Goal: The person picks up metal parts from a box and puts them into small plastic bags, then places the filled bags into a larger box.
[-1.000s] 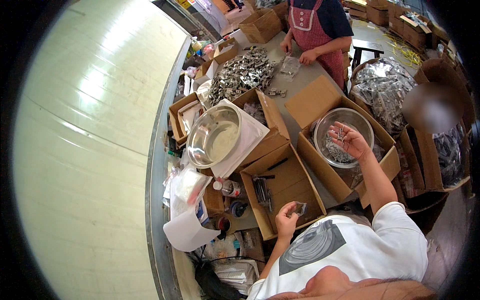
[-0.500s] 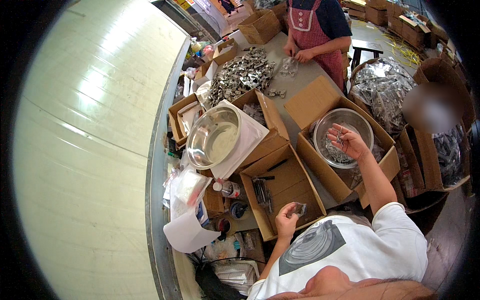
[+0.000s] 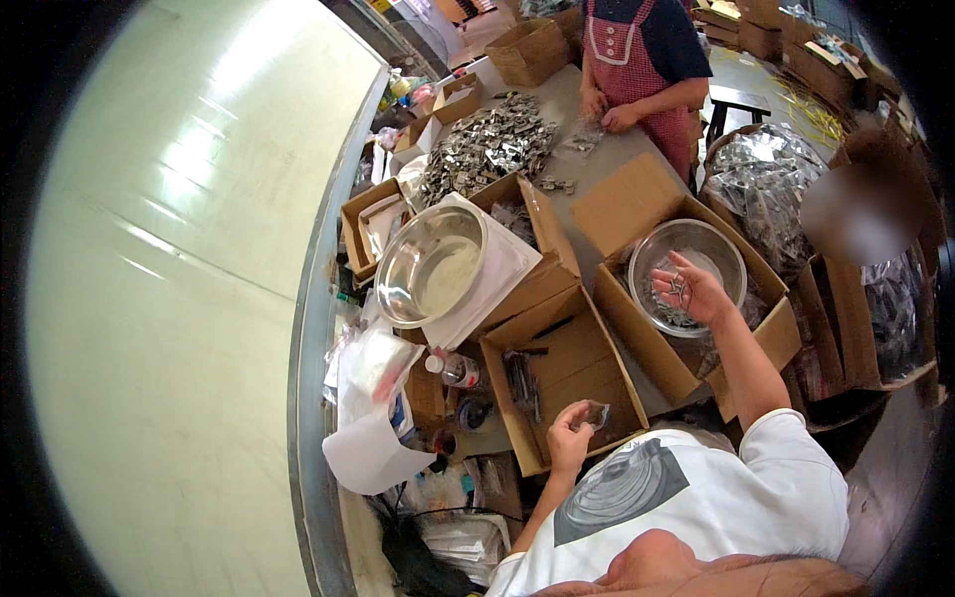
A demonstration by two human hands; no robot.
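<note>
My left hand point(image 3: 569, 438) pinches a small clear plastic bag point(image 3: 598, 415) at the near edge of an open cardboard box point(image 3: 587, 370). Over a steel bowl point(image 3: 738, 261) on the right, my right hand point(image 3: 701, 297) is turned palm up with its fingers partly curled. Several small metal screws point(image 3: 674, 288) lie on those fingers. More small metal pieces point(image 3: 672, 316) sit in the bottom of that bowl, partly hidden by my hand. The bowl rests inside another open cardboard box point(image 3: 647, 350). Dark packed pieces point(image 3: 522, 383) lie along the left side of the near box.
A second steel bowl point(image 3: 393, 267) stands on white sheets at left. Beyond it lies a heap of metal hinges point(image 3: 487, 149). Across the table, a person in a red checked apron point(image 3: 642, 70) handles a clear bag. A bottle point(image 3: 458, 370) stands left of the near box.
The view has shifted slightly. My right hand stays over the bowl with the screws, its fingers a little more spread. My left hand keeps its hold on the bag.
</note>
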